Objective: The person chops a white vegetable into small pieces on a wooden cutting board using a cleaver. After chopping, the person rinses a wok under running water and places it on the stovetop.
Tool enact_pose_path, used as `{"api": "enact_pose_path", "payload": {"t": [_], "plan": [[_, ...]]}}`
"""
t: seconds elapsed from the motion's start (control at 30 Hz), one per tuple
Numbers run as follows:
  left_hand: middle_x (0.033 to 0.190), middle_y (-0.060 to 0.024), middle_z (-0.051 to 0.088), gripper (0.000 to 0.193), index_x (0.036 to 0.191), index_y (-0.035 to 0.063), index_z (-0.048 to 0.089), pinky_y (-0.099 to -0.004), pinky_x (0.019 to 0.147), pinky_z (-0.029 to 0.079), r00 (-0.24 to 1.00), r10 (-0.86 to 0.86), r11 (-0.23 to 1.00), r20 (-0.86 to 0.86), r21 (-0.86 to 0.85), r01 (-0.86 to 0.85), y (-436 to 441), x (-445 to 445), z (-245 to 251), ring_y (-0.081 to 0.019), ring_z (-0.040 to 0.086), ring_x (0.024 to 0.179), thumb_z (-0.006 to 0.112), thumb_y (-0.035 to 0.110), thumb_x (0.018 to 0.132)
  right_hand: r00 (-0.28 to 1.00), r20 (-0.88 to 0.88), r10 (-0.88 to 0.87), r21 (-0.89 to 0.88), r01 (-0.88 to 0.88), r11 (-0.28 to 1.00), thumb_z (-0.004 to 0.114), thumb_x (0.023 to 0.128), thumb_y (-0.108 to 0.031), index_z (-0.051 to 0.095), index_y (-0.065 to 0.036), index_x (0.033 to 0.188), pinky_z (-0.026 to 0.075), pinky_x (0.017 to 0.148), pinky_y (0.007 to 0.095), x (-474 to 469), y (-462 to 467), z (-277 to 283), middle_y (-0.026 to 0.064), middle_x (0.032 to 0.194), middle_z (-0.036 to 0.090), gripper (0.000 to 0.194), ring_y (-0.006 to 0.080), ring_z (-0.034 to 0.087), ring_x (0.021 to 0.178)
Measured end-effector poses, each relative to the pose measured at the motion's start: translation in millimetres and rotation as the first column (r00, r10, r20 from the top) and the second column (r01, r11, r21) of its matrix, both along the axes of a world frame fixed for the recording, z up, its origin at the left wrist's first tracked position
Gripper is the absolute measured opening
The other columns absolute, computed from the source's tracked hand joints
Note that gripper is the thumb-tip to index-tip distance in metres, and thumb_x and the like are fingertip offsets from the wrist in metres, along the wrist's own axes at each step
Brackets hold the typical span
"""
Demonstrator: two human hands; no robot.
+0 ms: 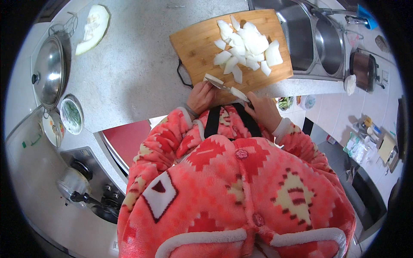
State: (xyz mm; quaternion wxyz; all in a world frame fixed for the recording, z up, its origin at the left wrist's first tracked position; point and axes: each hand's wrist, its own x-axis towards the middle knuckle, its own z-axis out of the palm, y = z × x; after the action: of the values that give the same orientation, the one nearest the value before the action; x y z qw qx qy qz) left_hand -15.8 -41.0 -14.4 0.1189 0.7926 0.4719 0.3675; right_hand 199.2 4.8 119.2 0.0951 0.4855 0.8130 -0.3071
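Note:
My right hand grips a kitchen knife by its handle. The knife's blade points left over the near edge of a wooden cutting board. A strip of white melon flesh lies against the blade, near the handle. My left hand has its fingers bent around the near end of another pale melon piece, close to the knife tip. Beyond both hands, a loose heap of cut white melon pieces covers the board's middle and right. The fingers hide part of the left piece.
A melon wedge with a seedy core rests on the grey countertop. At right is a double steel sink. Along the left stand a lidded pan, a bowl of chopped greens and a stove. The board's black handle juts left.

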Motion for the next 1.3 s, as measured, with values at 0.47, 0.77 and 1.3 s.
{"api": "enact_pose_path", "payload": {"t": [0.47,0.77,1.3], "plan": [[0.102,-0.0113,0.056,0.032,0.099,0.0006,0.058,-0.0340,0.080,0.046,1.000,-0.025,1.000,-0.008,-0.018,0.024,0,-2,6,-0.0276,0.055,0.091,0.063,0.004,0.068,0.993,-0.121,-0.012,0.069,0.020,0.997,0.054,0.083,-0.028,0.048,-0.004,0.086,0.046,0.056,0.0479,-52,23,-65,0.0183,0.064,0.058,0.025,0.0381,0.059,0.064],[0.102,-0.0124,0.056,0.027,0.095,-0.0004,0.059,-0.0345,0.081,0.047,0.998,0.052,0.998,-0.047,0.049,-0.050,12,3,-3,-0.0280,0.055,0.094,0.063,0.006,0.070,1.000,0.006,0.026,0.033,-0.026,0.999,0.055,0.083,-0.026,0.046,-0.004,0.085,0.045,0.055,0.0485,6,7,-12,0.0189,0.062,0.057,0.024,0.0390,0.058,0.062],[0.103,-0.0122,0.056,0.030,0.101,0.0008,0.056,-0.0348,0.078,0.046,1.000,-0.005,1.000,-0.014,0.005,0.005,12,0,-4,-0.0270,0.056,0.091,0.062,0.006,0.071,0.996,-0.082,0.036,0.070,-0.030,0.997,0.055,0.082,-0.027,0.050,-0.004,0.087,0.047,0.061,0.0493,-53,40,-56,0.0208,0.070,0.059,0.024,0.0398,0.059,0.065]]}}
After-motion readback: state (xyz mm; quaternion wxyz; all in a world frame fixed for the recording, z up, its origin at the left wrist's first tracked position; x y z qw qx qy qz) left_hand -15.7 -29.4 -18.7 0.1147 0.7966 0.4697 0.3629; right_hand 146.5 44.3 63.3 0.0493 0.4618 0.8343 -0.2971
